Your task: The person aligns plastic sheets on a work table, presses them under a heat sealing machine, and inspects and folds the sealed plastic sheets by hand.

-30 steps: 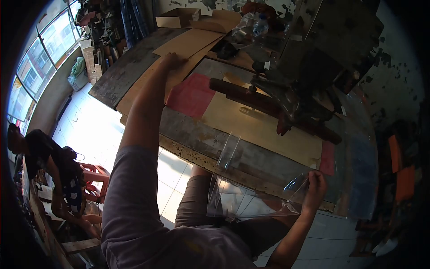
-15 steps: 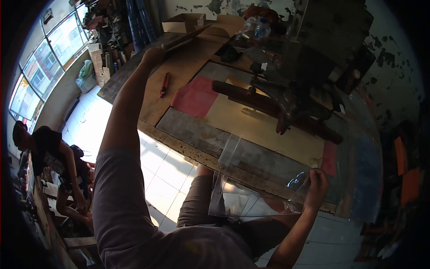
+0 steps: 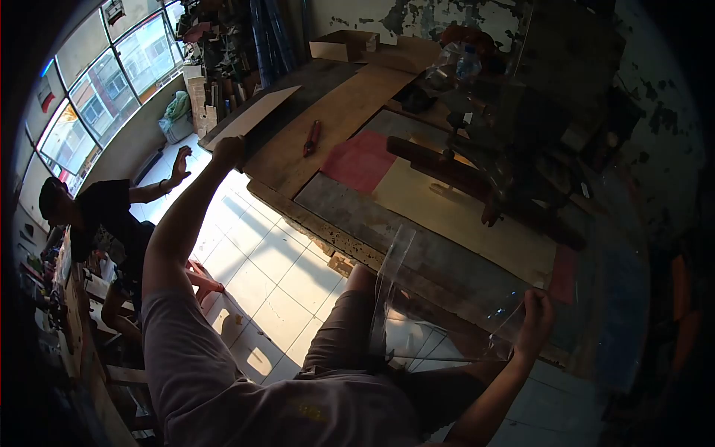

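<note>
My left hand [image 3: 229,151] is closed on the near end of a thin, tan cardboard sheet [image 3: 261,112] at the table's far left edge. The sheet lies tilted over a dark part of the tabletop. Over on the right, my right hand [image 3: 538,316] pinches the corner of a clear plastic sheet [image 3: 447,328], perhaps a bag, which hangs over the table's front edge above my lap. Before me a pale yellow sheet [image 3: 462,216] with a pink sheet [image 3: 357,162] at its left end lies on a grey plate, partly under a dark press bar [image 3: 424,171].
A red-handled cutter [image 3: 312,138] lies on the wooden tabletop [image 3: 298,165]. An open cardboard box [image 3: 331,49] and a plastic bottle [image 3: 468,63] stand at the back. At left, a co-worker [image 3: 112,223] in black holds out a hand. Blue plastic sheeting [image 3: 614,298] hangs at right.
My left hand has brought the cardboard sheet left and nearer, to the table's edge. The co-worker has raised an arm toward it. My right hand still holds the plastic. The view has shifted.
</note>
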`<state>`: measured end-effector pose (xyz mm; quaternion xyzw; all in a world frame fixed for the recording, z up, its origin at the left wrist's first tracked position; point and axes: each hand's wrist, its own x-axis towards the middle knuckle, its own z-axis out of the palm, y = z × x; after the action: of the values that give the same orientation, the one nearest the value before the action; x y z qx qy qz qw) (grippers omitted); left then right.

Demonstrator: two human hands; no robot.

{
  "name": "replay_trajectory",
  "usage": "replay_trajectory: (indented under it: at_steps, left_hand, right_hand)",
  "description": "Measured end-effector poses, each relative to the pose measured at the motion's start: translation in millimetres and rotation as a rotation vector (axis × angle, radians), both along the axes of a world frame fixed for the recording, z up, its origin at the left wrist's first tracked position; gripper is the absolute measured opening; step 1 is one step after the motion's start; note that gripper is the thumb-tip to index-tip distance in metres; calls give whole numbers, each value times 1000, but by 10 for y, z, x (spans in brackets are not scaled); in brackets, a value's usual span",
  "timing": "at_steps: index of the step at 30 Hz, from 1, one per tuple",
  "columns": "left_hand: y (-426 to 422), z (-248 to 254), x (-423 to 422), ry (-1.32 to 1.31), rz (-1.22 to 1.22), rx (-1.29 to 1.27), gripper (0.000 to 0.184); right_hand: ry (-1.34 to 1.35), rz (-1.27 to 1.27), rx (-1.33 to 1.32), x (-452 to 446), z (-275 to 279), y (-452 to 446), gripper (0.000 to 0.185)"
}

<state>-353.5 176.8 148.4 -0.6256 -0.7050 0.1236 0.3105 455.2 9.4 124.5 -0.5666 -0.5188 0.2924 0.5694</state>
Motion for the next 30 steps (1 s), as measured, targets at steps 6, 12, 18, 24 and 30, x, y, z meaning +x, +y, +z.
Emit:
replay_trajectory:
  at_steps: [6,12,18,24,30]
  left_hand:
    - [-588,-379,158,-98,-13,79,18]
    - [-996,214,2066,-602,-378,344,36]
    - [-1298,151,3990,-1354,-843,-76,56]
    - [-1109,-49,4442,-1752,-807,-292,56]
    - [-1028,-280,4329,-1823,-926,-128,44]
  right_hand:
    - [-4,-6,18,-2,-50,-1,25]
    - [-18,6,-52,30,-24,-35,21]
    - [-15,-16,9,16,-69,-23,21]
    - [-31,-146,26,-101,50,-54,20]
    - [-78,-149,-9,-34,15,-41,26]
